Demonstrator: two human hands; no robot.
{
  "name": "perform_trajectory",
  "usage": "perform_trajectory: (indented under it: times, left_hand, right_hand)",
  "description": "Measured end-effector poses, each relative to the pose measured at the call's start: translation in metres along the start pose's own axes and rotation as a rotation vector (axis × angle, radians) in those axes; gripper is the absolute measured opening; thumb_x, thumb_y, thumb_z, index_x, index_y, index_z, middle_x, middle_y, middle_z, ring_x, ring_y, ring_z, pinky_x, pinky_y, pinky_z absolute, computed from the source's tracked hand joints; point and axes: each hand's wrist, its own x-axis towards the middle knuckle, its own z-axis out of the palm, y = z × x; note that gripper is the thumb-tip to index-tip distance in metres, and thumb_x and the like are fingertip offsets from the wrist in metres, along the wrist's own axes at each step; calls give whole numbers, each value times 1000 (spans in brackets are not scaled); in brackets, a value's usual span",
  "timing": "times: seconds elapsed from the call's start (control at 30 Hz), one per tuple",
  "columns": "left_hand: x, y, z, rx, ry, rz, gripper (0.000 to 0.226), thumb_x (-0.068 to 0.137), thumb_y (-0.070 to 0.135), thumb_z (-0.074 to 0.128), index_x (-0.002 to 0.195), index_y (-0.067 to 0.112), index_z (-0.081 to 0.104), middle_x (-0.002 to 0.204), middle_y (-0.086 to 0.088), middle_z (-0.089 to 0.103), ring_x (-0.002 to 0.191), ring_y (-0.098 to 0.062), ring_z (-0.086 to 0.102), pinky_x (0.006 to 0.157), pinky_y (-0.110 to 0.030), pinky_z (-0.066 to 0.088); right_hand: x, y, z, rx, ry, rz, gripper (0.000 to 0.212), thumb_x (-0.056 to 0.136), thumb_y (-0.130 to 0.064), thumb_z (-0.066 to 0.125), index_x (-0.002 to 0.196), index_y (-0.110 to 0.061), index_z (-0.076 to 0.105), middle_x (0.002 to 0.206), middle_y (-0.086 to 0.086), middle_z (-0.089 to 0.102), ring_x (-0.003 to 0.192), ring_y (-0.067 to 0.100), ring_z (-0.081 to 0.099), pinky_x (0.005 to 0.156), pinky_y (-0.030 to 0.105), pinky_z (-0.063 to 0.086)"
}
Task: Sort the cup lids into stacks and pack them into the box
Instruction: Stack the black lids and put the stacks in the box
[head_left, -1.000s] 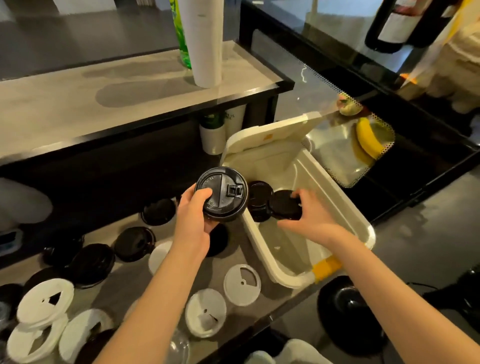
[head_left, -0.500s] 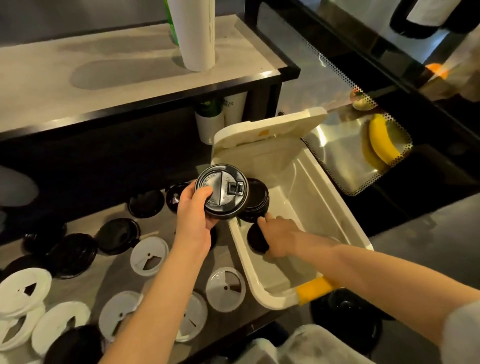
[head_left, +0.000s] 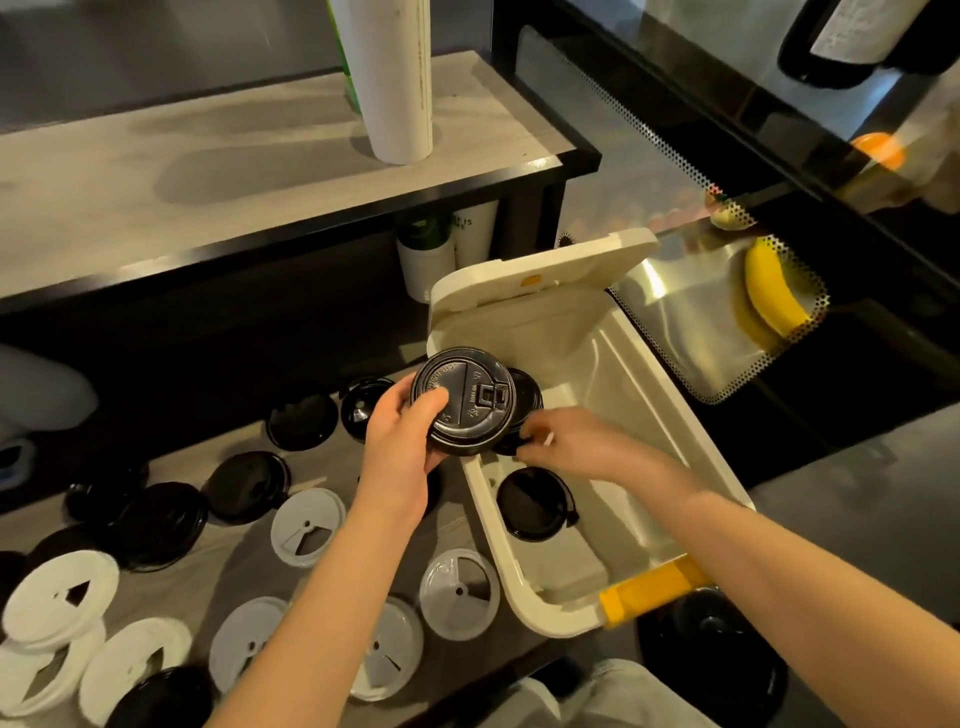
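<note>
My left hand (head_left: 397, 452) grips a stack of black cup lids (head_left: 462, 402) above the near left rim of the white box (head_left: 691, 431), whose cover stands open at the back. Inside the box, a second stack of black lids (head_left: 527, 400) leans in the far left corner, and a single black lid (head_left: 535, 504) lies flat on the floor. My right hand (head_left: 571, 441) is inside the box with its fingertips at the lower edge of that corner stack; they are blurred and partly hidden. Loose black lids (head_left: 244, 486) and white lids (head_left: 309, 527) lie spread over the low table.
The box has a yellow handle (head_left: 649, 590) at its near end. A raised shelf (head_left: 208, 156) behind the table carries a tall white cup sleeve (head_left: 400, 78); cups (head_left: 447, 249) stand beneath it. A banana (head_left: 769, 296) lies behind glass on the right. A dark round object (head_left: 711, 654) sits on the floor.
My right hand let go of a black lid on the box floor, then rose toward the stack in the box's far corner. My left hand kept its stack almost still.
</note>
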Motion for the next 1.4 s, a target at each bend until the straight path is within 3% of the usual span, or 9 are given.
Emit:
perform_trajectory:
  times: [0.1, 0.2, 0.3, 0.47, 0.7, 0.83, 0.9, 1.07, 1.4]
  left_hand:
    - [2, -1, 4, 53, -22, 18, 35, 90, 13, 55, 125, 15, 53, 112, -5, 65, 90, -12, 66, 59, -20, 54]
    - [5, -4, 10, 138, -47, 45, 45, 86, 20, 62, 129, 18, 50, 122, -6, 61, 104, -17, 63, 76, -30, 56]
    - [3, -1, 14, 207, -86, 34, 67, 70, 36, 71, 131, 24, 46, 135, -6, 51, 124, -24, 51, 100, -47, 46]
    - [7, -1, 18, 222, -174, -2, 58, 81, 26, 69, 131, 32, 40, 144, -8, 41, 129, -27, 44, 105, -48, 40]
    - [15, -2, 25, 280, -171, -23, 68, 67, 37, 75, 127, 33, 43, 138, -10, 46, 124, -27, 50, 101, -48, 45]
    - [21, 5, 37, 667, -152, 106, 57, 85, 43, 63, 133, 22, 40, 113, 2, 54, 92, -10, 60, 89, -38, 53]
    - [23, 10, 39, 798, -125, 183, 60, 85, 50, 58, 134, 18, 41, 116, 0, 55, 93, -12, 60, 86, -35, 53]
    - [28, 16, 32, 865, 10, 320, 47, 90, 35, 58, 128, 8, 51, 100, 2, 60, 97, -11, 55, 81, -22, 42]
    - [44, 8, 12, 1247, 6, 443, 45, 87, 28, 59, 129, 10, 53, 138, -7, 42, 129, -25, 31, 96, -28, 31]
  right_hand:
    - [-18, -9, -23, 643, 226, -30, 17, 94, -30, 52, 107, -22, 61, 105, 3, 65, 86, 14, 60, 72, 17, 44]
    - [-33, -16, -34, 1017, 97, -84, 31, 94, -38, 51, 121, -22, 55, 107, 0, 63, 91, 16, 64, 82, 34, 53]
    - [-36, -14, -37, 1009, 62, -121, 56, 78, -42, 62, 128, -21, 51, 115, 1, 63, 103, 17, 63, 84, 35, 56]
    - [-31, -8, -37, 1161, -24, -63, 60, 71, -35, 66, 128, -22, 51, 117, 5, 62, 102, 19, 65, 72, 30, 56]
    - [-18, -6, -35, 1220, 106, 9, 24, 87, -11, 60, 111, -14, 59, 94, 4, 66, 86, 18, 63, 56, 24, 52]
    - [-6, -7, -37, 1332, 204, 128, 8, 85, -11, 59, 82, -18, 61, 69, -5, 63, 69, 11, 58, 55, 23, 46]
    - [1, -6, -43, 1373, 232, 181, 10, 86, -12, 58, 77, -18, 59, 72, -3, 61, 69, 11, 57, 60, 26, 46]
    - [24, 4, -43, 1403, 236, 248, 4, 86, -14, 62, 85, -16, 58, 83, 0, 61, 78, 13, 57, 67, 28, 48]
    - [52, 2, -18, 1196, 217, 259, 39, 85, -21, 66, 118, -8, 50, 95, 2, 62, 83, 10, 60, 66, 26, 52]
